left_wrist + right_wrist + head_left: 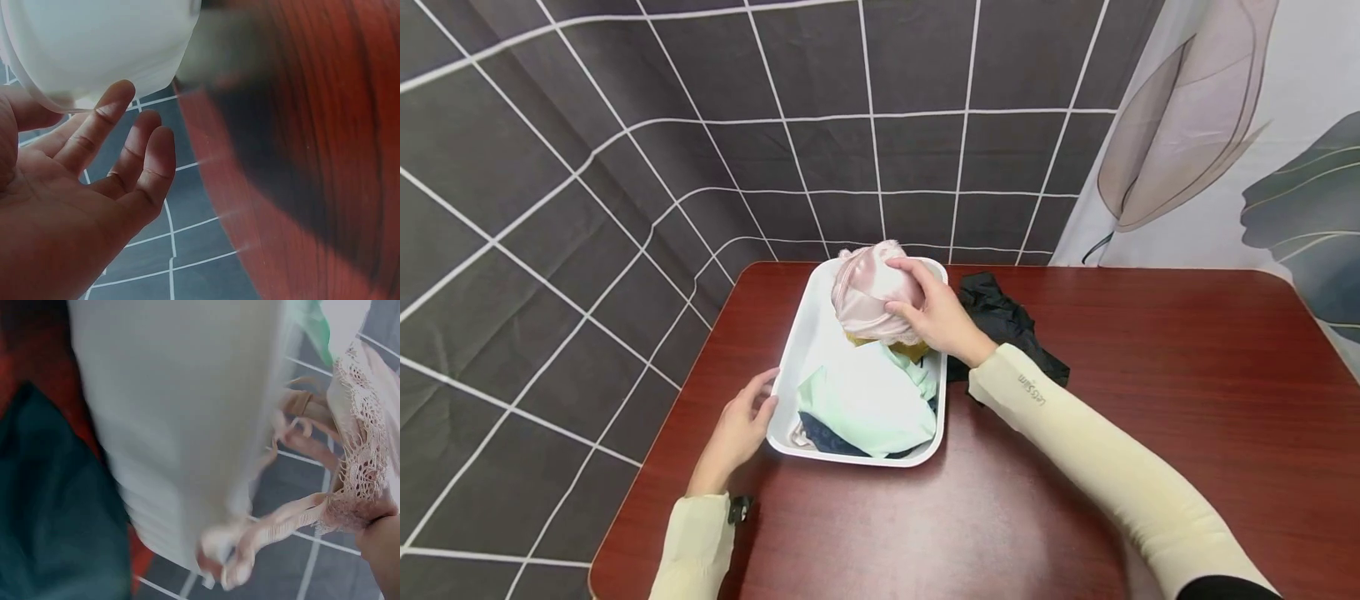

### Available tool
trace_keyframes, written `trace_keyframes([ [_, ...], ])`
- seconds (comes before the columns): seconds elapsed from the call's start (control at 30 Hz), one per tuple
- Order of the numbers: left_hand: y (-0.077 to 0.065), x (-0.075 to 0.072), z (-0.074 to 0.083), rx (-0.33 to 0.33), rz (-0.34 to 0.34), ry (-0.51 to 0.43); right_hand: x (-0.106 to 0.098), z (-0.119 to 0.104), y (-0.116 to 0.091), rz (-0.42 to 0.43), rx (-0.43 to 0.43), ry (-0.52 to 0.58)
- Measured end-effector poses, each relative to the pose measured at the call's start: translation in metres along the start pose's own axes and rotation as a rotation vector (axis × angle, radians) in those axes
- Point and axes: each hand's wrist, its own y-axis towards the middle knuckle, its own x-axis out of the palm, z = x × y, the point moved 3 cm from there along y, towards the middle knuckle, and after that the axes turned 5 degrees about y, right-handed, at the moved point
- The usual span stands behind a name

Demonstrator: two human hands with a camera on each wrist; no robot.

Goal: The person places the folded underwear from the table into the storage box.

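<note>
A pale pink satin bra with a lace edge is gripped by my right hand over the far end of a white tray. Its lace and dangling straps show beside the tray wall in the right wrist view. My left hand is at the tray's left side, fingertips against the outer wall and the other fingers loosely bent. Inside the tray, a mint green cloth lies over a dark navy cloth. Mustard fabric peeks out below the bra.
A crumpled black garment lies on the reddish-brown table, right beside the tray. Dark grid-patterned curtain hangs behind and along the left side. A white leaf-print curtain hangs at the back right.
</note>
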Motion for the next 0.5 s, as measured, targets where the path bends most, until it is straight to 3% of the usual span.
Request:
trace_keyframes([
  [0.23,0.0,0.0,-0.001,0.001,-0.001,-0.003,0.021,0.022,-0.001,-0.144,0.127,-0.035],
  [0.5,0.001,0.0,0.0,0.0,-0.003,-0.001,0.026,0.031,0.002,-0.305,0.208,-0.145],
])
